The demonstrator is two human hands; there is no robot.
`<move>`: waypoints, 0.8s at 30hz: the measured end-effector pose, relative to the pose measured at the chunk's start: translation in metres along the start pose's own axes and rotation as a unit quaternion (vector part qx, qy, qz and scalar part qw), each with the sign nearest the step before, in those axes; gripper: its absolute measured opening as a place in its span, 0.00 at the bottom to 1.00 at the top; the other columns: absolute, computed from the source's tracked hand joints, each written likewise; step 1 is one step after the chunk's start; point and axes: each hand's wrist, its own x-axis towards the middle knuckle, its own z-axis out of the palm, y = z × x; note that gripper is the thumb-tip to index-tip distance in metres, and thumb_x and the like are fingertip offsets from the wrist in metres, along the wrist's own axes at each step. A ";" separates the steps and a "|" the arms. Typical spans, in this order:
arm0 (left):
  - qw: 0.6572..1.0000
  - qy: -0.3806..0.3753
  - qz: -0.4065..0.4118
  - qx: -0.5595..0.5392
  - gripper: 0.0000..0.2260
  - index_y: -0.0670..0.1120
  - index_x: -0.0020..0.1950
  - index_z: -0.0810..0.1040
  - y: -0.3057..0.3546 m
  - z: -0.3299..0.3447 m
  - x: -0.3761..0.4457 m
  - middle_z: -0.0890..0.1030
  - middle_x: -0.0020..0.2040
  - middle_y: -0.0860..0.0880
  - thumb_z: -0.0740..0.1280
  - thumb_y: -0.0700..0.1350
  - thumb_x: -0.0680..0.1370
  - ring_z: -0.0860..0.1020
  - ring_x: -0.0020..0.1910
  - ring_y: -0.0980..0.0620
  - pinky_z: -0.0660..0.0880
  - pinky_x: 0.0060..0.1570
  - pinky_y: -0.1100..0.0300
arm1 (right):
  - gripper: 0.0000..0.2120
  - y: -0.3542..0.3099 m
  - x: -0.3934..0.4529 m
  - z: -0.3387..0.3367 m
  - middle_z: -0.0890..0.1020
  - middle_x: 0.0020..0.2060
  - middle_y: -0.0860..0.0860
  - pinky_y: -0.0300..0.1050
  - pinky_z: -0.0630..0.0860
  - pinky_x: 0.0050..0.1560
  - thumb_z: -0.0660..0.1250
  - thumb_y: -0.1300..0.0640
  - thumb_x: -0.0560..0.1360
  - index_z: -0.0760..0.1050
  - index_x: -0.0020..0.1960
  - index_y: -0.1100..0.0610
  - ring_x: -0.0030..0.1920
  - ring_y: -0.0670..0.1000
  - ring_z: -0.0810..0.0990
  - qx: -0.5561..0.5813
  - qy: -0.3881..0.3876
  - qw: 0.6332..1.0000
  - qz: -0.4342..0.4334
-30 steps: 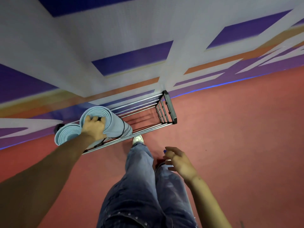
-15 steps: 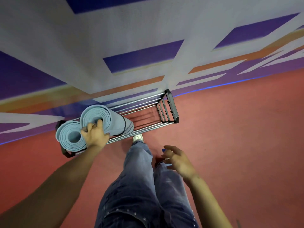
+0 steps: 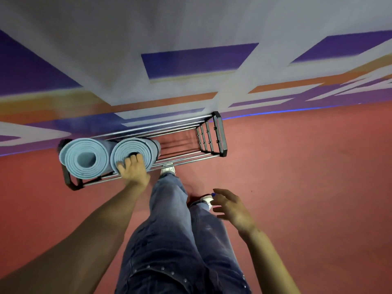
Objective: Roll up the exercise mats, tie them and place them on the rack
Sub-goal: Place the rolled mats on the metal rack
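Observation:
Two rolled light-blue exercise mats stand on end side by side in the left part of a metal rack [image 3: 220, 134] with black end frames. The left mat [image 3: 84, 160] shows its spiral end and open core. The right mat [image 3: 135, 146] has a dark strap around it. My left hand [image 3: 133, 172] grips this right mat's top end, fingertips hooked over the layers toward the core. My right hand [image 3: 231, 206] hangs free above the floor, fingers relaxed and holding nothing.
The rack stands on a red floor [image 3: 297, 187] against a wall [image 3: 191, 28] painted white, purple and orange. The rack's right part holds only its bars. My jeans-clad legs and white shoes are just in front of the rack.
My left hand has brought the right mat from a slant to standing upright beside the left mat. My right hand has stayed hanging, fingers loose.

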 end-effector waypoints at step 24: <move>0.923 -0.002 0.232 -0.308 0.07 0.48 0.44 0.76 0.185 -0.129 -0.166 0.76 0.33 0.58 0.66 0.36 0.76 0.75 0.33 0.59 0.72 0.41 0.60 | 0.10 0.061 -0.070 -0.157 0.77 0.45 0.52 0.41 0.71 0.41 0.60 0.54 0.80 0.72 0.60 0.53 0.40 0.49 0.74 0.154 0.043 0.981 -0.110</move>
